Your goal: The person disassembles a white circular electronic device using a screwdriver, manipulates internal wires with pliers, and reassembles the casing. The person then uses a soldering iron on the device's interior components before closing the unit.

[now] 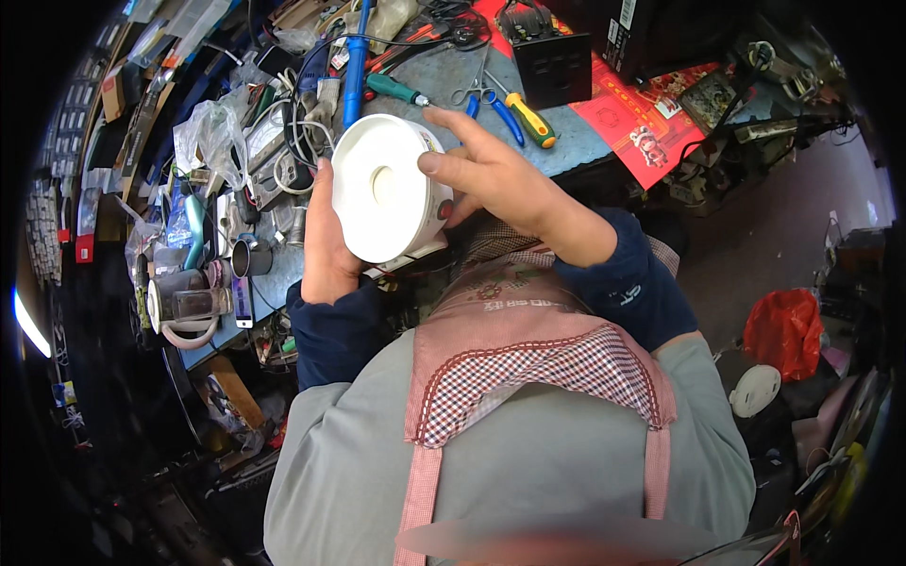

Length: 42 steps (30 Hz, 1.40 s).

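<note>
A white, rounded appliance base is held tilted above the front of the workbench. Its smooth face has a round recess in the middle, and a red button shows on its right side. My left hand grips the left side, thumb along the rim and the other fingers hidden beneath. On the opposite side is my right hand, its thumb at the upper right rim and lower fingers against the side wall. The right index finger stretches out beyond the base, toward a green-handled screwdriver.
On the blue-grey bench lie a yellow-green screwdriver, blue-handled pliers and scissor-like clamps. A black box stands behind. Left are a clear jug, a phone and tangled cables. A red bag lies lower right.
</note>
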Available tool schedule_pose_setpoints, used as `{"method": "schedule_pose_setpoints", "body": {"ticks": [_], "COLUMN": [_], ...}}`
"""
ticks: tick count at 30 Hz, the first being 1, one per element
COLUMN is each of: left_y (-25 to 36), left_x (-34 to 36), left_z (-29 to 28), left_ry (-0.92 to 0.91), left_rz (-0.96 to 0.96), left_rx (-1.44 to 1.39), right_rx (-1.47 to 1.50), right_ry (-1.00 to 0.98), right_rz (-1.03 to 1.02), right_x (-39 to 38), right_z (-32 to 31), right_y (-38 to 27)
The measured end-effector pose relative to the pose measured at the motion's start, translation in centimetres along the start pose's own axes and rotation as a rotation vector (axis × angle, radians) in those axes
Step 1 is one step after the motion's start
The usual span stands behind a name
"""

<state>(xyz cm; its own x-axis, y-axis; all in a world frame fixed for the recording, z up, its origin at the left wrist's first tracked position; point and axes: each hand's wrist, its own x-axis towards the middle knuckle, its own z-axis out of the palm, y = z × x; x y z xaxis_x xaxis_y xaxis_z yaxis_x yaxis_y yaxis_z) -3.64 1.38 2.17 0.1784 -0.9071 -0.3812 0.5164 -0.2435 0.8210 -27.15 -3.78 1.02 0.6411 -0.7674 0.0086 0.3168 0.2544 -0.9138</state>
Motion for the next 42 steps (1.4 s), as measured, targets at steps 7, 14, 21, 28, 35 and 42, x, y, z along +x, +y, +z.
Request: {"method": "schedule_pose_setpoints", "body": {"ticks": [7, 14, 21, 28, 35, 42], "left_y": [0.9, -2.3, 0.3, 0.2, 0.1, 0.7], "left_x": [0.5, -2.1, -0.8, -0.3, -0.1, 0.0], "left_z": [-1.0, 0.5, -0.8, -0.9, -1.3, -1.6], "left_ry": [-0.071, 0.010, 0.011, -0.005, 0.006, -0.037], "left_rz": [0.024, 0.379, 0.248, 0.226, 0.207, 0.168], "left_rx": [-0.181, 0.042, 0.025, -0.014, 0.015, 0.015], "right_rx": [0.207, 0.233, 0.237, 0.094, 0.000, 0.075], "right_ry": [0.089, 0.094, -0.113, -0.019, 0.081, 0.059], "right_rz": [-0.017, 0.089, 0.055, 0.021, 0.031, 0.022], "right_x": [1.9, 1.5, 1.1, 0.8, 0.9, 0.9], "right_z": [0.0, 0.7, 0.1, 1.1, 2.1, 1.8], "right_y": [0.7, 0.7, 0.6, 0.7, 0.7, 0.7]}}
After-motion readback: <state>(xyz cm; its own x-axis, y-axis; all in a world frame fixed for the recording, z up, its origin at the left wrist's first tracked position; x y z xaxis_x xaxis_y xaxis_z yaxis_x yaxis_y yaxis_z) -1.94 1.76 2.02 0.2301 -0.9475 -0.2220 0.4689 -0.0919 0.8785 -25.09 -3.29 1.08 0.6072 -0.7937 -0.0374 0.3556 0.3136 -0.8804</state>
